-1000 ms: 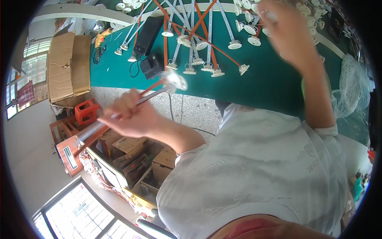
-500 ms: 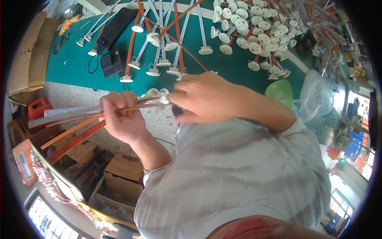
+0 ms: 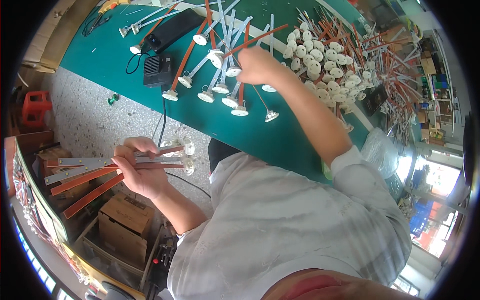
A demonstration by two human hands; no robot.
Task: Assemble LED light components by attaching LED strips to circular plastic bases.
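Observation:
My left hand [image 3: 142,167] is closed around a bundle of LED strips [image 3: 82,172], over the floor beside the table. Some strips show white faces with small yellow chips, others orange-brown backs. Round whitish end pieces [image 3: 188,166] stick out on the bundle's right side. Over the green table, my right hand [image 3: 257,66] has its fingers curled round a thin brown LED strip, seen edge-on. The strip's round white base [image 3: 271,116] shows below the hand, toward the near edge. My fingertips are partly hidden. More LED strips with round bases [image 3: 205,96] lie crossed beside this hand.
On the green table [image 3: 125,90] lie a black elongated case [image 3: 175,30] and a black boxy device [image 3: 158,70] with a cable. A dense pile of white-based strips [image 3: 320,60] covers the right. A red stool [image 3: 36,108] and cardboard boxes [image 3: 125,217] stand at left.
My right hand has left the bundle and reached forward over the table to a strip there. My left hand still holds the bundle, slightly lower. The view has shifted.

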